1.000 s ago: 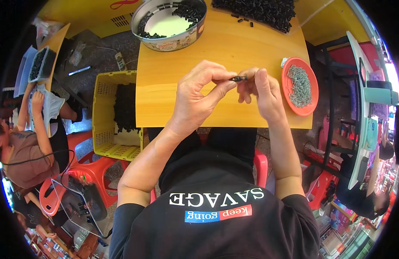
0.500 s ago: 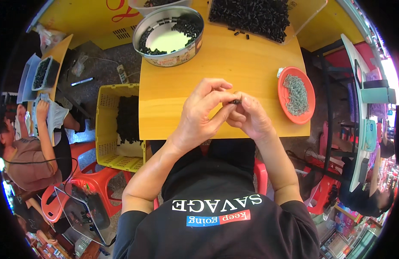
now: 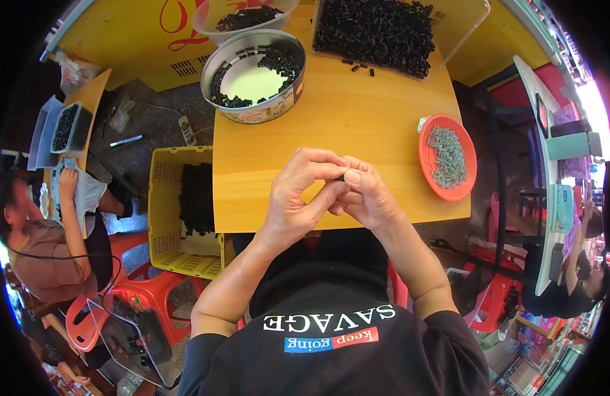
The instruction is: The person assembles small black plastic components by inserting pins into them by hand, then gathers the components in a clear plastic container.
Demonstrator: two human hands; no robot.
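Note:
Over the table's front edge, my left hand (image 3: 296,197) and my right hand (image 3: 369,198) meet at the fingertips. Between them they pinch a small black piece (image 3: 342,177), mostly covered by the fingers, so its exact shape is hidden. Both hands are closed on it. To their right, an orange-red oval dish (image 3: 428,165) holds a heap of small grey parts (image 3: 448,157). Farther off at the left, a round metal tin (image 3: 252,113) contains many small black pieces like short tubes, some lined up along its inner wall.
A clear tray (image 3: 473,30) heaped with black pieces stands at the back right, with a few loose pieces (image 3: 363,67) before it. Behind the tin is a clear bowl (image 3: 209,26). A yellow crate (image 3: 161,218) stands left of the table (image 3: 358,112). A co-worker (image 3: 51,251) sits far left.
The whole view has shifted, so the table and tin appear lower. My fingers have closed further around the black piece, which shows less now. Both hands stay together.

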